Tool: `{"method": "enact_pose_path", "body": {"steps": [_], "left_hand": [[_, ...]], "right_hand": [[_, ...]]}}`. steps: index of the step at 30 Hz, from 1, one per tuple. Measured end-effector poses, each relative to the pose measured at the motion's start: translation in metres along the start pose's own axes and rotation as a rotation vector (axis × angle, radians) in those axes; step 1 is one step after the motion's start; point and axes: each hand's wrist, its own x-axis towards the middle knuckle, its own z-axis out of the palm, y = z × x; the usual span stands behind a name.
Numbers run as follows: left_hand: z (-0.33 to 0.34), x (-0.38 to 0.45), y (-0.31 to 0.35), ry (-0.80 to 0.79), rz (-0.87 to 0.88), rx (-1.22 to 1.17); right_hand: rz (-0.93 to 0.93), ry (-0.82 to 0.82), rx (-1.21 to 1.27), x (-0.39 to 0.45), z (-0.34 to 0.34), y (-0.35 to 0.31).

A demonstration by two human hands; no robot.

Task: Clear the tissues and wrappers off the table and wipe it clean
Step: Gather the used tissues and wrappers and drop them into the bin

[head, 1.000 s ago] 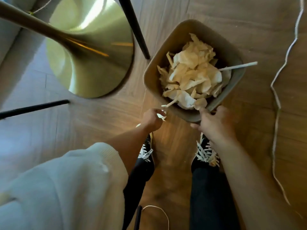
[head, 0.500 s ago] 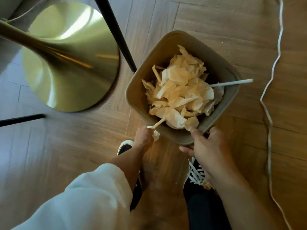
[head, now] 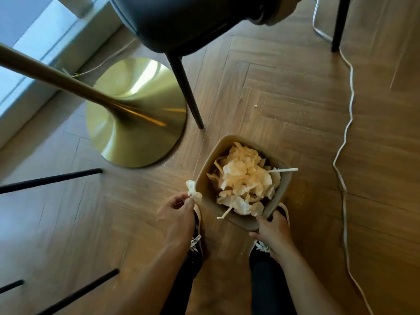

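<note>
1. Change: the view has pulled back since half a second ago; the bin (head: 244,223) now sits lower in frame, and a black chair seat (head: 181,21) has come into sight at 12 o'clock.
2. Left hand (head: 177,215): a second ago it was closed low against the bin's near wall; it now pinches a crumpled tissue (head: 193,192) between thumb and fingertips, held just outside the bin's rim at the bin's 9 o'clock.
3. Right hand (head: 272,233): clamped on the bin's near corner, as before, thumb hooked over the rim.
4. Meaning: judged a stray piece retrieved; it is not yet over the opening, so the clearing step remains unfinished and wiping has not begun.
5. Contents: tissues heaped to the rim; two white sticks (head: 284,170) overhang the edge at 3 and 7 o'clock; spill risk if packed carelessly.
6. Room: the brass table base (head: 136,114) and a chair leg (head: 186,92) stand near at the bin's 10 to 11 o'clock; a white cable (head: 345,133) runs at 3 o'clock; open floor lies between.
</note>
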Motion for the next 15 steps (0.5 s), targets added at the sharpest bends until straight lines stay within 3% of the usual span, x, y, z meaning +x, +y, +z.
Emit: {"method": "enact_pose_path", "body": {"steps": [4, 8, 15], "left_hand": [[0.023, -0.018, 0.036, -0.178, 0.144, 0.148], [0.034, -0.022, 0.047, -0.355, 0.149, 0.285], [-0.035, -0.088, 0.087, -0.445, 0.137, 0.283]], "right_hand": [[-0.022, -0.001, -0.034, -0.015, -0.014, 0.005], [-0.086, 0.078, -0.124, -0.048, -0.027, -0.008], [-0.294, -0.087, -0.319, -0.157, -0.045, -0.044]]}}
